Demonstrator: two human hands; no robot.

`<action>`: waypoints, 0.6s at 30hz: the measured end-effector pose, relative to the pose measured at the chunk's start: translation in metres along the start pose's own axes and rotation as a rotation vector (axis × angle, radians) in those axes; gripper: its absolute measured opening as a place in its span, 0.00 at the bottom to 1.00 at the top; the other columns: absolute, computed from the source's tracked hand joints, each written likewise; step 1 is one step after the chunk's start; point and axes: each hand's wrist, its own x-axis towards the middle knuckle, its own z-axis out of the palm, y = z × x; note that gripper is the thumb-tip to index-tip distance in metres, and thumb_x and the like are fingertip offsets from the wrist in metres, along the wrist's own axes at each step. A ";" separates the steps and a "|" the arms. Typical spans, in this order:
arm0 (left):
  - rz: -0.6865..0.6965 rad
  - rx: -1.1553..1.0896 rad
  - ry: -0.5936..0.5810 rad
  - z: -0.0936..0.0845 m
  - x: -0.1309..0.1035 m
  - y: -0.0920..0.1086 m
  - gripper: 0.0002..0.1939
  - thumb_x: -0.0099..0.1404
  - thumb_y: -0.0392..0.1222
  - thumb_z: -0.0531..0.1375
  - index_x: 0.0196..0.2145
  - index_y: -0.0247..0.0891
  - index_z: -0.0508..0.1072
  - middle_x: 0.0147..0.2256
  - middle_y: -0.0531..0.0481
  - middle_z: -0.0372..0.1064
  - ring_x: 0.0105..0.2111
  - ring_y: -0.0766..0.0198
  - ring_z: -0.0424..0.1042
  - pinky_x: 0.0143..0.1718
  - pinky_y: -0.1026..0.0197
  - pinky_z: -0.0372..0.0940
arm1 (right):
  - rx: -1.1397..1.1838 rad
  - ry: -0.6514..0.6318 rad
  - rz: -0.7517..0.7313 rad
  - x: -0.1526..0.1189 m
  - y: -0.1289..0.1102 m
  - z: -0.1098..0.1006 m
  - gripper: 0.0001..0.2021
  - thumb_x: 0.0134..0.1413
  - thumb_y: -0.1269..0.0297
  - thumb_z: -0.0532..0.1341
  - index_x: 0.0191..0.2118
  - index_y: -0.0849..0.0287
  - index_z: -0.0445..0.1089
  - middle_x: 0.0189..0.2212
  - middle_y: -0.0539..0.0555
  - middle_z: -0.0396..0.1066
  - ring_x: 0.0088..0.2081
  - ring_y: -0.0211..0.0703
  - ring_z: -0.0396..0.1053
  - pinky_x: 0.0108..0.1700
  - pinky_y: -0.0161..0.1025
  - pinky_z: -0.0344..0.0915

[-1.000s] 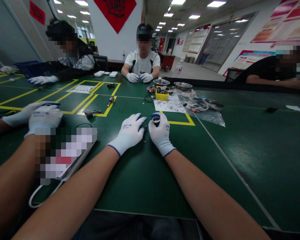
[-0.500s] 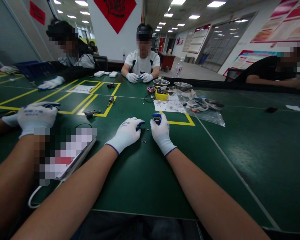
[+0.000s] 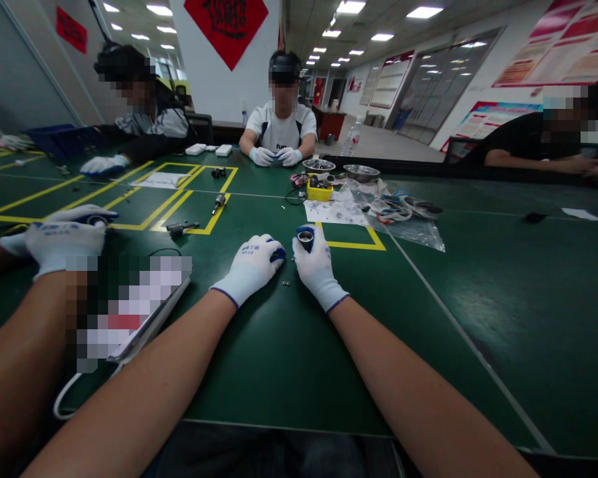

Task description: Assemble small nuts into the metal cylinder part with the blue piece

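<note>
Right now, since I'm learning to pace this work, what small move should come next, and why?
Perhaps the left hand, if empty (I can't tell), should reach for the small ring-like parts: two lie loose on the table nearby, while the right hand holds the round cup-like part, open end up.

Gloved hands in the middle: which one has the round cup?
The right hand: its fingers curl around the cup, whose open end shows. The left hand has no cup, its fingers bent down.

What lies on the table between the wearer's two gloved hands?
In the head view, two small metal rings lie on the table, and another small piece sits beside the right hand.
</note>
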 end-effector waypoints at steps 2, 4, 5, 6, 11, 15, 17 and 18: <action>-0.031 -0.110 0.089 -0.002 0.000 0.000 0.10 0.68 0.37 0.62 0.46 0.41 0.80 0.47 0.42 0.78 0.49 0.49 0.75 0.53 0.50 0.70 | 0.026 -0.009 -0.021 -0.002 0.000 0.000 0.13 0.58 0.58 0.61 0.46 0.56 0.66 0.40 0.57 0.75 0.40 0.50 0.75 0.50 0.49 0.74; -0.072 -0.274 0.199 -0.005 0.000 0.000 0.11 0.67 0.35 0.61 0.45 0.40 0.79 0.46 0.43 0.79 0.47 0.51 0.77 0.53 0.50 0.70 | 0.030 -0.018 -0.052 -0.004 -0.002 0.001 0.15 0.60 0.55 0.60 0.49 0.55 0.65 0.40 0.56 0.75 0.39 0.49 0.75 0.48 0.48 0.74; -0.080 -0.365 0.248 -0.006 0.000 0.000 0.10 0.67 0.35 0.61 0.44 0.40 0.79 0.44 0.44 0.80 0.46 0.53 0.77 0.53 0.51 0.71 | 0.023 -0.024 -0.069 -0.005 -0.003 0.001 0.15 0.61 0.55 0.60 0.49 0.55 0.64 0.39 0.56 0.75 0.39 0.49 0.74 0.48 0.48 0.74; -0.079 -0.459 0.289 -0.007 0.001 -0.001 0.09 0.66 0.34 0.61 0.43 0.39 0.79 0.43 0.45 0.80 0.45 0.54 0.78 0.53 0.51 0.71 | 0.014 -0.032 -0.084 -0.005 -0.004 0.001 0.15 0.60 0.55 0.60 0.49 0.55 0.64 0.39 0.56 0.75 0.39 0.49 0.74 0.48 0.48 0.73; -0.036 -0.838 0.342 -0.012 0.004 0.000 0.12 0.59 0.34 0.65 0.42 0.36 0.79 0.43 0.46 0.81 0.45 0.56 0.78 0.54 0.52 0.71 | -0.027 -0.091 -0.110 -0.006 -0.011 -0.001 0.12 0.54 0.60 0.61 0.44 0.55 0.67 0.39 0.56 0.75 0.41 0.51 0.74 0.48 0.47 0.72; 0.035 -0.854 0.280 -0.013 0.001 0.003 0.10 0.59 0.35 0.65 0.40 0.36 0.80 0.41 0.47 0.80 0.43 0.56 0.78 0.54 0.51 0.72 | -0.048 -0.154 -0.105 -0.007 -0.015 -0.003 0.05 0.52 0.61 0.59 0.36 0.53 0.66 0.31 0.52 0.73 0.35 0.48 0.72 0.41 0.44 0.70; 0.055 -0.782 0.280 -0.014 -0.002 0.005 0.09 0.60 0.36 0.66 0.40 0.37 0.81 0.41 0.47 0.79 0.43 0.56 0.78 0.53 0.51 0.72 | -0.064 -0.180 -0.092 -0.008 -0.018 -0.005 0.04 0.51 0.61 0.59 0.34 0.53 0.65 0.28 0.49 0.71 0.32 0.46 0.70 0.37 0.41 0.68; 0.059 -0.742 0.287 -0.014 -0.003 0.006 0.08 0.60 0.37 0.66 0.39 0.38 0.82 0.41 0.47 0.78 0.43 0.56 0.77 0.53 0.51 0.72 | -0.069 -0.191 -0.089 -0.008 -0.019 -0.005 0.04 0.51 0.61 0.59 0.33 0.53 0.65 0.27 0.49 0.71 0.32 0.45 0.70 0.36 0.41 0.67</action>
